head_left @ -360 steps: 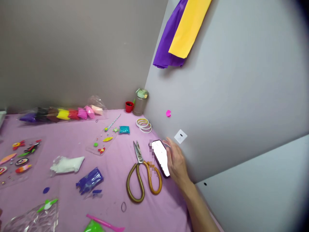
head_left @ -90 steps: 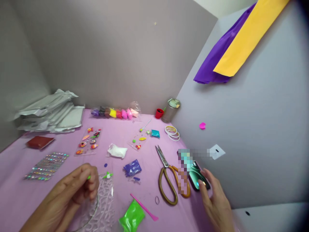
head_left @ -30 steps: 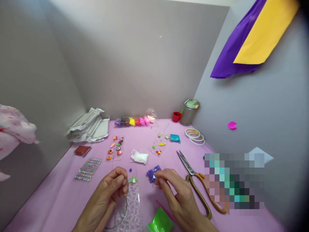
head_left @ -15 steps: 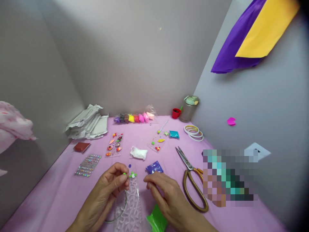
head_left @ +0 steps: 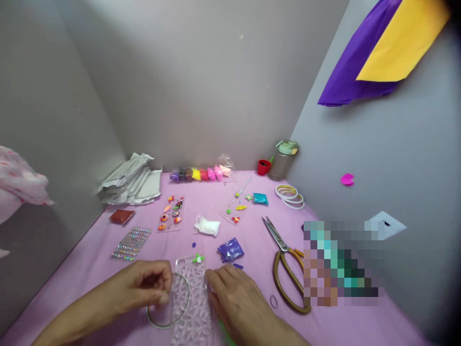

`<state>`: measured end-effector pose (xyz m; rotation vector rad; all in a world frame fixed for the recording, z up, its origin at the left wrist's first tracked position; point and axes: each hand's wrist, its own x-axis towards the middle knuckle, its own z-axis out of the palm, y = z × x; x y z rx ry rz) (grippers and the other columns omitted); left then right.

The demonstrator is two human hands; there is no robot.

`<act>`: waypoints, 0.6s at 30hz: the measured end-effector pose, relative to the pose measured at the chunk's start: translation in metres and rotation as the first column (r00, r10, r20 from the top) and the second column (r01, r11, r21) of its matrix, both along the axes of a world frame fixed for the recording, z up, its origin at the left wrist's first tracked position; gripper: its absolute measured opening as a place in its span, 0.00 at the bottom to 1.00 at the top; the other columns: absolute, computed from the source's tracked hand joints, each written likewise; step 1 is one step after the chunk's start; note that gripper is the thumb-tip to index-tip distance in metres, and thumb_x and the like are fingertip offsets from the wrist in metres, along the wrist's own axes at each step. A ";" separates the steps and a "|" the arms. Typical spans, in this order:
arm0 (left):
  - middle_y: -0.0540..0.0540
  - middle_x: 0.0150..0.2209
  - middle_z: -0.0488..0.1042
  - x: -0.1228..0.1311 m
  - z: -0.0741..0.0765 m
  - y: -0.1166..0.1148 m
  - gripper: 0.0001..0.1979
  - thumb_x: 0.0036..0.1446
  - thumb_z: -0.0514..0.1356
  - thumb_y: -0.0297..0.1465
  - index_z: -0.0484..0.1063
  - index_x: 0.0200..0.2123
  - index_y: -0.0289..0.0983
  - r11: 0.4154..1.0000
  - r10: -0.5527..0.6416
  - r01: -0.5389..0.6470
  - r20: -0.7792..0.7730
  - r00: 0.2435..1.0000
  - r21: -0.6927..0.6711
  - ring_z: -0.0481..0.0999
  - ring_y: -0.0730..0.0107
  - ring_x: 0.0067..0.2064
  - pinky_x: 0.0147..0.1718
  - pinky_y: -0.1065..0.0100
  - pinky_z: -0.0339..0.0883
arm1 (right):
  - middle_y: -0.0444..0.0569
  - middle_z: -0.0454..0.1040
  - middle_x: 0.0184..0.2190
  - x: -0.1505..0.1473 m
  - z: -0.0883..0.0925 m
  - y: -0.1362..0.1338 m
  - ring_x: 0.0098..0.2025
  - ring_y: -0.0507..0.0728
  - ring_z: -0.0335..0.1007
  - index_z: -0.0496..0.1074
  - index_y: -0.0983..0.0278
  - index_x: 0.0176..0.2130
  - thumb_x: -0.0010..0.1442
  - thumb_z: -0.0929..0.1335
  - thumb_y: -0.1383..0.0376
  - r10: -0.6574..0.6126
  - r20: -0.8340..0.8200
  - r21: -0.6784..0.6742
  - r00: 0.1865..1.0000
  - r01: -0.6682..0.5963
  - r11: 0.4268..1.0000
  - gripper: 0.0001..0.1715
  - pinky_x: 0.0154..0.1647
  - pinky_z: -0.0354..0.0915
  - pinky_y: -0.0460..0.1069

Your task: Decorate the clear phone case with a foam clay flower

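The pink cloth [head_left: 90,269] reaches the grey walls on three sides: its left edge slants along the left wall [head_left: 46,110], its far edge meets the back wall [head_left: 201,96], and its right edge runs along the right wall [head_left: 403,158]. Plain cloth stretches to the left of my forearm, and a narrower strip lies between my right hand [head_left: 241,302] and the open scissors [head_left: 284,248], with a thin dark loop [head_left: 277,303] on it. Beyond my hands, the blue packet [head_left: 231,251] sits just past my right one, and the gem sheet [head_left: 131,243] is farther off to the left.

My hands are apart, either side of the clear panel [head_left: 196,298]. My left hand [head_left: 153,288] is curled, thumb near the fingers, over the hoop [head_left: 189,294]; I can't tell whether it pinches anything. My right lies palm down, fingertips at the panel's right edge, partly covering a green packet [head_left: 225,331].

The panel lies flat at near centre, colourless, glossy, patterned with raised irregular cells. A green-and-white flower [head_left: 198,258] marks its far right corner. The hoop, thin and pale, overlaps its left side.
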<state>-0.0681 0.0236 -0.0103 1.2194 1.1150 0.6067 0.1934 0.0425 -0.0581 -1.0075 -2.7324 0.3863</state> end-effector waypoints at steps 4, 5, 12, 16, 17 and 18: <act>0.52 0.27 0.70 -0.002 -0.009 -0.004 0.03 0.50 0.63 0.25 0.73 0.29 0.37 0.994 -0.096 0.092 -0.082 0.992 -0.054 0.68 0.69 0.30 0.30 0.71 0.60 | 0.56 0.76 0.44 -0.003 0.005 -0.006 0.46 0.64 0.73 0.68 0.65 0.51 0.63 0.65 0.74 0.003 -0.058 -0.108 0.998 -0.009 0.994 0.17 0.50 0.68 0.59; 0.52 0.27 0.70 0.000 -0.011 -0.004 0.04 0.49 0.63 0.25 0.73 0.30 0.37 0.993 -0.104 0.099 -0.095 0.990 -0.057 0.68 0.69 0.31 0.30 0.71 0.60 | 0.57 0.76 0.46 -0.003 0.006 -0.008 0.48 0.65 0.73 0.67 0.65 0.54 0.63 0.65 0.74 -0.013 -0.105 -0.163 0.994 -0.004 0.987 0.20 0.52 0.68 0.59; 0.52 0.30 0.70 0.003 -0.012 0.000 0.03 0.51 0.62 0.26 0.72 0.31 0.37 0.995 -0.102 0.104 -0.141 0.985 0.007 0.67 0.68 0.33 0.32 0.70 0.59 | 0.55 0.75 0.51 -0.012 0.004 -0.002 0.50 0.61 0.73 0.68 0.62 0.57 0.55 0.68 0.72 -0.456 -0.501 -0.720 0.735 -0.061 0.691 0.29 0.51 0.67 0.56; 0.52 0.31 0.72 0.003 -0.007 0.003 0.01 0.52 0.63 0.28 0.73 0.31 0.37 0.994 -0.068 0.081 -0.164 0.984 0.072 0.69 0.68 0.35 0.35 0.70 0.60 | 0.47 0.77 0.39 -0.022 0.004 0.008 0.37 0.55 0.75 0.69 0.62 0.45 0.49 0.74 0.67 -0.707 -0.506 -0.862 0.495 -0.283 0.420 0.22 0.38 0.66 0.48; 0.52 0.31 0.73 0.003 -0.006 0.003 0.01 0.53 0.63 0.29 0.74 0.31 0.38 0.994 -0.061 0.076 -0.167 0.984 0.084 0.70 0.67 0.35 0.35 0.70 0.61 | 0.45 0.77 0.37 -0.023 0.005 0.009 0.36 0.53 0.75 0.68 0.62 0.42 0.46 0.76 0.67 -0.741 -0.503 -0.862 0.445 -0.319 0.393 0.23 0.38 0.65 0.47; 0.52 0.31 0.73 0.004 -0.004 0.003 0.02 0.53 0.64 0.29 0.74 0.30 0.38 0.993 -0.055 0.072 -0.168 0.984 0.094 0.70 0.67 0.35 0.35 0.70 0.61 | 0.44 0.77 0.36 -0.024 0.005 0.009 0.35 0.52 0.75 0.68 0.62 0.41 0.44 0.78 0.68 -0.770 -0.492 -0.863 0.406 -0.346 0.369 0.25 0.38 0.64 0.47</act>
